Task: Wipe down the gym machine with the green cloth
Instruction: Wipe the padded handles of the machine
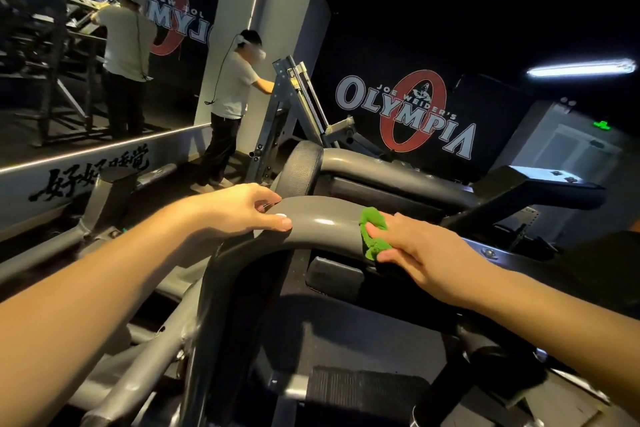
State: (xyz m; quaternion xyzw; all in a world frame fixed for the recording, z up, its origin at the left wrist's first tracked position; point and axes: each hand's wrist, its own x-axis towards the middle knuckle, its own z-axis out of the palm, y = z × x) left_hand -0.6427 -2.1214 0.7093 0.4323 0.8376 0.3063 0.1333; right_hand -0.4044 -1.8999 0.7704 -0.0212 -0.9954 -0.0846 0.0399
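Fingers [391,255] of the right hand [415,248] pinch the green cloth [373,217] against the gym machine bar [322,218], left hand [242,208] gripping beside it; firm strokes following the curve look best.

grey curved machine bar [322,218], green cloth [374,216] (bunched) on it

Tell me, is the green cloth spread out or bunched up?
Bunched up: the green cloth is a crumpled wad held by the right hand.
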